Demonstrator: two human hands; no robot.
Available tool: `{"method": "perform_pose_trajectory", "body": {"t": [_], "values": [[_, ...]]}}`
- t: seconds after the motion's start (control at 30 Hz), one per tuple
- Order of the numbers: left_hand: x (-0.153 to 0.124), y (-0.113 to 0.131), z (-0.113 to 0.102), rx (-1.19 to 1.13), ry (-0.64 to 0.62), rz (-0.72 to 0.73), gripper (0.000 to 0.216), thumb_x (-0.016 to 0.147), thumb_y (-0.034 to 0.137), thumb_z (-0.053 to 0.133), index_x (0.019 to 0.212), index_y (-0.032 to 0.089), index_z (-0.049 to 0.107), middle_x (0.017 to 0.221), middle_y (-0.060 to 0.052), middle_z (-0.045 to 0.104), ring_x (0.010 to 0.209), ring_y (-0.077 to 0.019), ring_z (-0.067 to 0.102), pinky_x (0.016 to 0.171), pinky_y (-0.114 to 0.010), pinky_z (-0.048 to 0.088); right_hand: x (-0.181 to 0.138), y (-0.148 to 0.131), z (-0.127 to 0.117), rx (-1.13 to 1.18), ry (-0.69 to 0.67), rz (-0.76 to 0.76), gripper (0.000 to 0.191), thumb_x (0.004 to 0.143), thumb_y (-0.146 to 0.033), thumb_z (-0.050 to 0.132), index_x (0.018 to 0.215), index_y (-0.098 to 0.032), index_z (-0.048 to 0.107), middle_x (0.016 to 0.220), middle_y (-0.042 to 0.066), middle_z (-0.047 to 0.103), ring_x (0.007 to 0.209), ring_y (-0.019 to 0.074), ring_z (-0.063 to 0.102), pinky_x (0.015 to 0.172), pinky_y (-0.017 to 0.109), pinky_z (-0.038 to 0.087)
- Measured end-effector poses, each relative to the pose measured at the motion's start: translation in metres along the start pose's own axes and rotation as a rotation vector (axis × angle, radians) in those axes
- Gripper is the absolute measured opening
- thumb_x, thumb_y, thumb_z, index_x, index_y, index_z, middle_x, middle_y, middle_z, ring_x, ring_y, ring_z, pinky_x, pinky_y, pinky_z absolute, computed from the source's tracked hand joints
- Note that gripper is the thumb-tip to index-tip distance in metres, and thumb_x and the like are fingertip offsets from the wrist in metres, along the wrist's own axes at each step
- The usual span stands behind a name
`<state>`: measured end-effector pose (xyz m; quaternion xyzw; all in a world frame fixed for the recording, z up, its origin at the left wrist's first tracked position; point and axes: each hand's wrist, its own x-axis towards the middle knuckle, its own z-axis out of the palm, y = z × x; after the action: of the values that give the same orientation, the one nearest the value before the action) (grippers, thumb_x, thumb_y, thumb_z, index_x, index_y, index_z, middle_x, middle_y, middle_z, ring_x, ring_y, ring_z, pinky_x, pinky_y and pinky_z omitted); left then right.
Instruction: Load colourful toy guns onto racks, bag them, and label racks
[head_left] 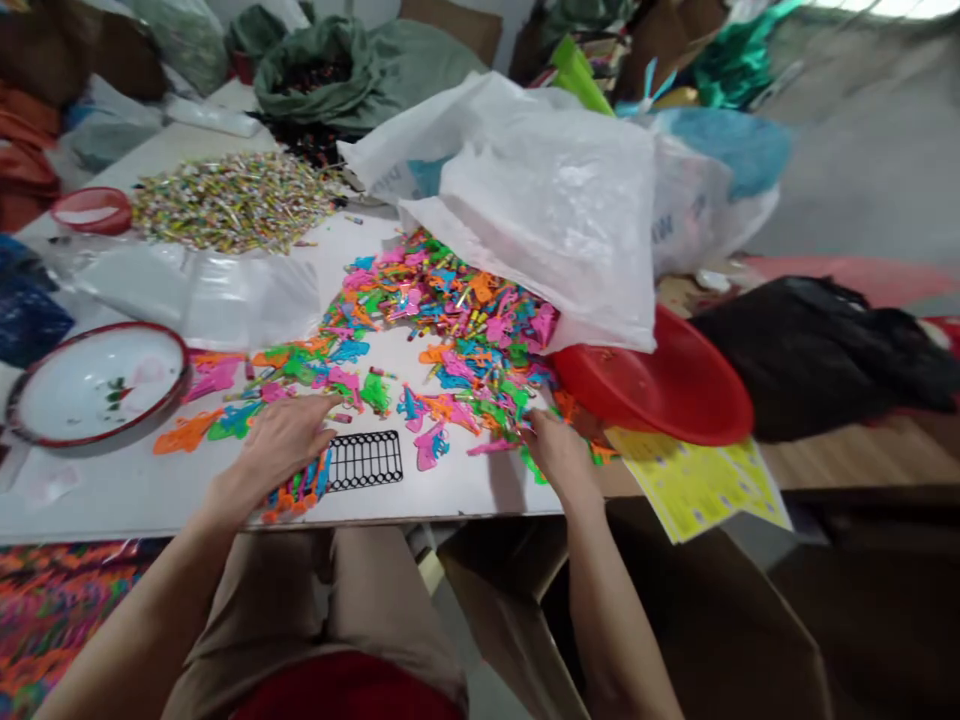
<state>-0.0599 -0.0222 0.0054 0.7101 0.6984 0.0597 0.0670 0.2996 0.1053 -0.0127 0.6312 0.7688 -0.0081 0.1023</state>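
Observation:
My left hand (281, 442) rests on the white table (112, 490), fingers curled over a bunch of small coloured plastic toys (296, 492) beside a black plastic grid (365, 459). My right hand (551, 450) reaches into the edge of a big spread of coloured plastic toy pieces (450, 330), its fingers pinched among them; what they hold is hidden. The pile spills from under a white plastic sack (540, 200).
A red plastic basin (667, 385) lies tilted at the table's right edge over yellow printed sheets (697, 485). A white enamel bowl (94, 380) stands left, a heap of small wrapped sticks (232, 200) behind. Cardboard boxes (675, 620) stand below.

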Motion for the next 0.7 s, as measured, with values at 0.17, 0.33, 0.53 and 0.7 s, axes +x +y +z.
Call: {"method": "perform_pose_trajectory", "body": {"t": [0.17, 0.33, 0.53, 0.7], "values": [[-0.001, -0.002, 0.001, 0.047, 0.006, 0.016, 0.044, 0.092, 0.037, 0.042, 0.126, 0.016, 0.059, 0.113, -0.012, 0.070, 0.102, -0.0303, 0.067, 0.087, -0.043, 0.052, 0.057, -0.047, -0.012, 0.080, 0.117, -0.242, 0.028, 0.094, -0.015, 0.043, 0.116, -0.020, 0.060, 0.118, 0.011, 0.060, 0.101, 0.0220, 0.061, 0.072, 0.028, 0.044], [-0.004, -0.004, 0.005, 0.040, 0.028, 0.032, 0.045, 0.094, 0.040, 0.039, 0.126, 0.016, 0.059, 0.110, -0.012, 0.071, 0.102, -0.0282, 0.067, 0.088, -0.041, 0.051, 0.113, -0.107, -0.004, 0.106, 0.141, -0.656, 0.025, 0.093, -0.014, 0.046, 0.111, -0.014, 0.063, 0.114, 0.014, 0.058, 0.105, 0.0240, 0.054, 0.083, 0.031, 0.043], [-0.006, -0.005, 0.005, 0.023, -0.002, 0.036, 0.045, 0.094, 0.043, 0.038, 0.125, 0.018, 0.060, 0.116, -0.012, 0.069, 0.107, -0.0293, 0.064, 0.090, -0.044, 0.049, 0.097, -0.132, 0.010, 0.157, 0.243, -0.833, 0.022, 0.095, -0.017, 0.047, 0.112, -0.017, 0.062, 0.111, 0.012, 0.059, 0.103, 0.0227, 0.053, 0.086, 0.032, 0.041], [-0.005, -0.005, 0.007, -0.018, 0.034, 0.013, 0.043, 0.093, 0.044, 0.040, 0.122, 0.020, 0.061, 0.113, -0.010, 0.070, 0.105, -0.0276, 0.065, 0.091, -0.042, 0.049, 0.085, -0.134, 0.013, 0.200, 0.156, -0.630, 0.022, 0.096, -0.024, 0.047, 0.108, -0.015, 0.063, 0.107, 0.012, 0.064, 0.098, 0.0217, 0.058, 0.082, 0.029, 0.043]]}}
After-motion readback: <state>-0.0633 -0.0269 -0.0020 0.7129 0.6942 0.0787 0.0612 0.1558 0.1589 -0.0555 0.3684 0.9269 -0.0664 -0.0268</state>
